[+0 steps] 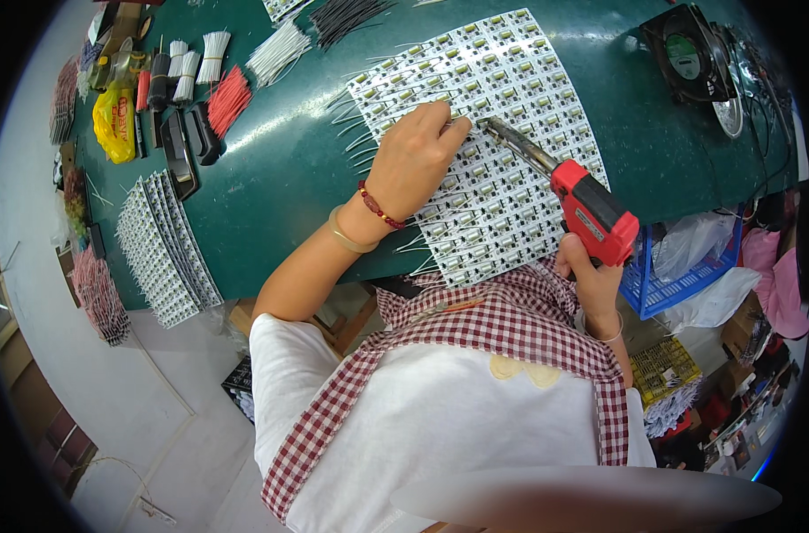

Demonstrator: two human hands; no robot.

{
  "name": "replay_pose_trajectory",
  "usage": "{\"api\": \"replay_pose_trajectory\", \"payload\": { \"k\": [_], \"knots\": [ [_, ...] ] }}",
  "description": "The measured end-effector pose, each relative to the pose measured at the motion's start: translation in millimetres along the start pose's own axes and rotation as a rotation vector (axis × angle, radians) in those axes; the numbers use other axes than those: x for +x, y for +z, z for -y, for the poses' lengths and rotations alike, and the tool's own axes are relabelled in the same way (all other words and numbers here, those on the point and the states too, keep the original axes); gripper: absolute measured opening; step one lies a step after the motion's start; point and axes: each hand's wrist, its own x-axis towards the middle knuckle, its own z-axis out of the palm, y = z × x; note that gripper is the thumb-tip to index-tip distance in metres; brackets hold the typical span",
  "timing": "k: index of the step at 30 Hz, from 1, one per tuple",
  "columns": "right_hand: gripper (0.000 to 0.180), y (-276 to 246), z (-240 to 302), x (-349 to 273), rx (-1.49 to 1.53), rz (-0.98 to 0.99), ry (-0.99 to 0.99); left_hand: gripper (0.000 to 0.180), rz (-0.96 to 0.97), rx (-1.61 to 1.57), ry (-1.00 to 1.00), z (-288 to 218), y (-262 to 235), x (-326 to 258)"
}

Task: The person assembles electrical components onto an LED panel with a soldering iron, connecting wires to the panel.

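A large white panel of small circuit boards (511, 200) lies on the green table, each board carrying little components. Thin white wires (355, 133) stick out along its left side. Over the panel's middle, my left hand (419, 155) is closed in a pinch; whatever its fingertips hold is too small to make out. My right hand (591, 275) grips the handle of a red and black soldering gun (591, 213) at the panel's right side. Its metal tip points up and left, close to my left fingertips; whether it touches a board cannot be told.
More circuit panels (169, 249) are stacked at the left edge of the table (280, 178). Bundles of red wires (230, 100) and white wires (280, 51) lie at the back left, near a yellow bag (114, 123). A black fan (686, 55) stands back right, above a blue crate (680, 280).
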Motion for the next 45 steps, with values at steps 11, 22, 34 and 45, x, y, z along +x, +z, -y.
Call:
{"api": "replay_pose_trajectory", "payload": {
  "k": [11,22,34,45],
  "knots": [
    [0.018,1.3,1.7,-1.2,0.004,-0.045,-0.009,0.027,-0.009,0.007,0.020,-1.8,-0.2,-1.2],
    [0.023,1.7,3.9,-3.6,0.002,-0.044,-0.042,0.026,-0.007,0.020,0.011,-5.3,-1.4,-1.7],
    [0.017,-6.2,10.3,2.8,0.303,-0.086,-0.070,0.026,-0.036,-0.038,-0.068,-13.0,-42.4,-7.0],
    [0.029,13.2,19.3,3.5,0.203,0.039,-0.217,0.032,-0.098,-0.534,-0.104,-90.8,-26.3,-3.4]
  ]
}}
